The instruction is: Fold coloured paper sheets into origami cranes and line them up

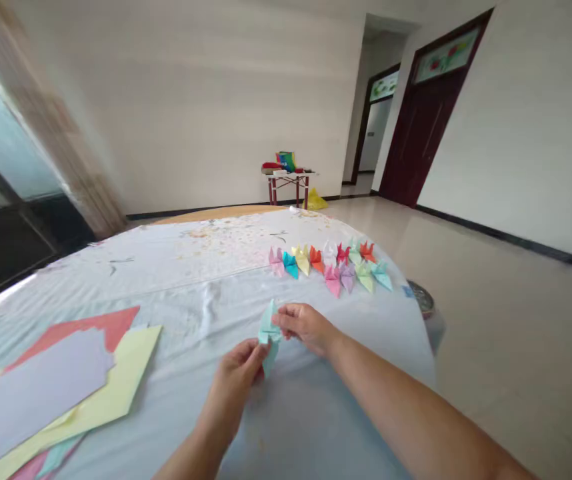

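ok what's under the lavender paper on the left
Pale yellow paper and red paper stick out from beneath the lavender paper, with teal paper and pink paper peeking out lower down. Anything the sheets fully cover can't be seen.

Sheets left, held paper centre, figures behind right

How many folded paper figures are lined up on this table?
12. Far row, left to right: pink, blue, yellow, orange, white, red, pale green, another orange. Near row: hot pink, purple, light green, pale blue. Others could be hidden behind.
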The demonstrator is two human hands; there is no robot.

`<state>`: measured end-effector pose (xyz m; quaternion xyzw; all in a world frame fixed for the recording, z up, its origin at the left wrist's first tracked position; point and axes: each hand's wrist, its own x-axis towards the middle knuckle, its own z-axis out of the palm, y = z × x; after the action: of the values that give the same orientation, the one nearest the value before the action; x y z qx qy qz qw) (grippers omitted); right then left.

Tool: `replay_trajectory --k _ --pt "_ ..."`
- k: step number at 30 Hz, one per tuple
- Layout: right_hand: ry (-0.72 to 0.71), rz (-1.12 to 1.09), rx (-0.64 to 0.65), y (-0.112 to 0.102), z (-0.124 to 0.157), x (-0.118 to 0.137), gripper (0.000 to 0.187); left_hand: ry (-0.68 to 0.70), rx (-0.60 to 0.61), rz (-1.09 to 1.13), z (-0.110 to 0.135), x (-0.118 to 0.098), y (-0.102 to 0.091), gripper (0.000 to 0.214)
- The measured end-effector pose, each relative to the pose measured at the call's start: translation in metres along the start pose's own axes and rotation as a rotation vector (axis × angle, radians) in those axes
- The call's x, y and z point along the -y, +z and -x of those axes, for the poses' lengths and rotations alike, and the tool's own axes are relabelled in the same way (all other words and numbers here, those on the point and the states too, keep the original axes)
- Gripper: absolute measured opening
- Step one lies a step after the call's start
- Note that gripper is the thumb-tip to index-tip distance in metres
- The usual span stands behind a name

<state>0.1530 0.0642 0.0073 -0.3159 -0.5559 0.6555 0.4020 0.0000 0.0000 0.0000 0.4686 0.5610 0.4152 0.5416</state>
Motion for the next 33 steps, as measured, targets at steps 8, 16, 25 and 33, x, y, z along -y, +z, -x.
replay_trajectory --k 8,16,25,33 --pt "0.06 -0.007 0.064 0.003 0.0 -0.002 0.033 0.018 0.031 0.149 0.007 -0.008 0.006 0.036" --pt "0.175 -0.062 0.051 0.008 0.0 -0.002 0.03 -0.045 0.047 0.286 0.008 -0.012 0.01 0.033" --pt "0.191 0.014 -0.071 0.005 -0.003 -0.003 0.034 -0.041 0.017 0.245 0.009 -0.008 0.009 0.033" --pt "0.216 -0.018 -0.119 0.001 -0.005 -0.003 0.031 -0.053 0.032 0.235 0.01 -0.01 0.01 0.034"
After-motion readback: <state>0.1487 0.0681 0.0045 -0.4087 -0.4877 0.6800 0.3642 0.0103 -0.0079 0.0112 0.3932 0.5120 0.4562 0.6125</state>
